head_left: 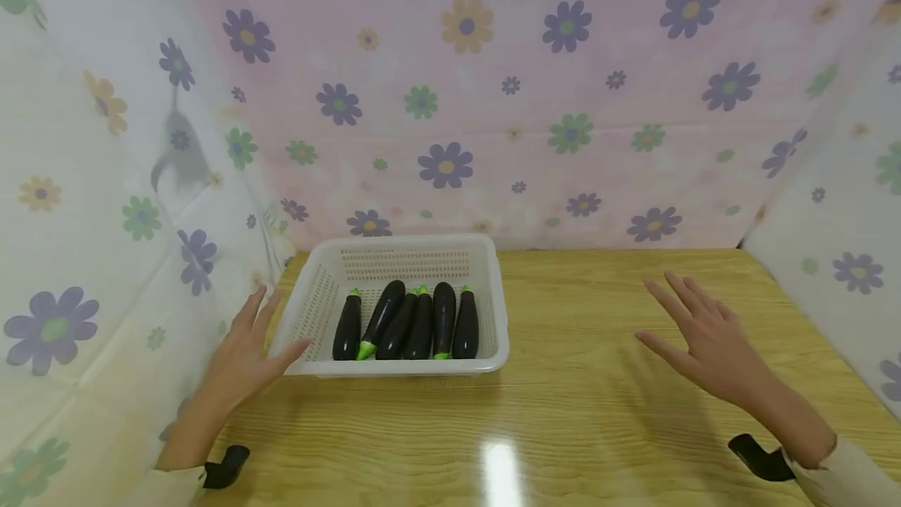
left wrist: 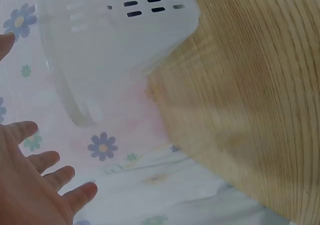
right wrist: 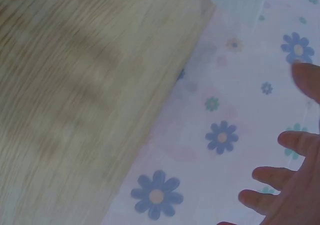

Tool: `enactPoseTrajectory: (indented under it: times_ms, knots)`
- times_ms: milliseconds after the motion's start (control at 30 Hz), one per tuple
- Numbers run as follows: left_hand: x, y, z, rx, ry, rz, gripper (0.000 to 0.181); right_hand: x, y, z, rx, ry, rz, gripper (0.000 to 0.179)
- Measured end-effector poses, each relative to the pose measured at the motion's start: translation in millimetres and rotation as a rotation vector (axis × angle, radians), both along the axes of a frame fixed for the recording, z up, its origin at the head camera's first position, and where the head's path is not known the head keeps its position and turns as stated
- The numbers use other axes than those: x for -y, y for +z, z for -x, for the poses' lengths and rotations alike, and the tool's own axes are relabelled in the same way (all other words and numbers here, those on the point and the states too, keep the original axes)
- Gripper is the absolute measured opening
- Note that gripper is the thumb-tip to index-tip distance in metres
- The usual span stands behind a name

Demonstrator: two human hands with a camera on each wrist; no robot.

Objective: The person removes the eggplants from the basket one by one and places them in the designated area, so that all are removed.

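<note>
Several dark purple eggplants (head_left: 420,327) with green stem ends lie side by side in a white perforated plastic basket (head_left: 394,368) on the table's left half. My left hand (head_left: 242,362), fingers spread, is at the basket's left side, its thumb overlapping the front left corner in the head view. In the left wrist view the basket wall (left wrist: 115,40) shows above and beyond the spread fingers. Over the right part of the table my right hand (head_left: 711,346) is held with fingers extended and thumb apart, holding nothing.
The wood-grain table (head_left: 577,413) is bounded by flower-printed cloth (head_left: 493,124) at the back and both sides. A dark strap piece (head_left: 227,466) sits at the left wrist, and another (head_left: 762,458) at the right wrist.
</note>
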State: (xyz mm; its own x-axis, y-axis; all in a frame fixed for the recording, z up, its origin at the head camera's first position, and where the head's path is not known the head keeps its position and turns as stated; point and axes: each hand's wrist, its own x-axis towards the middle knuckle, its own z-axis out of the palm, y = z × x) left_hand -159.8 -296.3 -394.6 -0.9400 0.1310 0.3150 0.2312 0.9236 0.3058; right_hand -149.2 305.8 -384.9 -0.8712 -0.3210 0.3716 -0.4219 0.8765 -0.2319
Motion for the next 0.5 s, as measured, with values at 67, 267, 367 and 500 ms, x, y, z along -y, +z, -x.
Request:
enactPoseTrajectory:
  times_ms: [67,267,367,500]
  knots:
    - [-2.7,-2.7,3.1,0.012,-0.009,-0.030,0.085,6.6,2.2,1.2,-0.002,0.018,0.005,0.075]
    - [-9.5,-10.1,7.1,0.028,-0.013,-0.096,0.081,27.3,10.1,4.8,0.014,0.058,0.049,0.075]
    - [-11.7,-13.1,10.1,0.040,-0.023,-0.121,0.080,36.1,13.8,7.7,0.069,0.071,0.114,0.071]
    - [-13.1,-20.1,14.0,0.048,-0.022,-0.154,0.080,47.5,16.3,13.2,0.141,0.097,0.184,0.068]
